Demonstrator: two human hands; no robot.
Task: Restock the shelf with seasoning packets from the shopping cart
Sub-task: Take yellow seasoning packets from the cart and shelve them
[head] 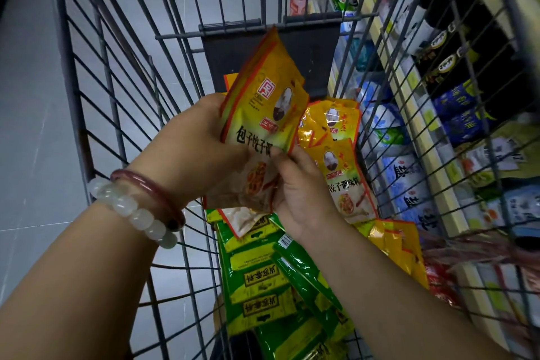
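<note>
Both hands are inside the wire shopping cart (pixel 117 114). My left hand (pixel 193 152) grips a stack of yellow seasoning packets (pixel 263 102) from the left side, holding it upright above the cart's load. My right hand (pixel 298 187) pinches the lower right edge of the same stack. More yellow packets (pixel 342 166) lie in the cart just to the right. Green packets (pixel 257 272) are piled below the hands. The shelf (pixel 438 155) runs along the right, outside the cart.
The shelf at right carries dark bottles (pixel 438 47) on top and blue and white bags (pixel 400 172) lower down. Red packets (pixel 441 283) lie at the cart's right side. Grey tiled floor (pixel 32 126) stretches to the left. A dark plastic flap (pixel 271 55) closes the cart's far end.
</note>
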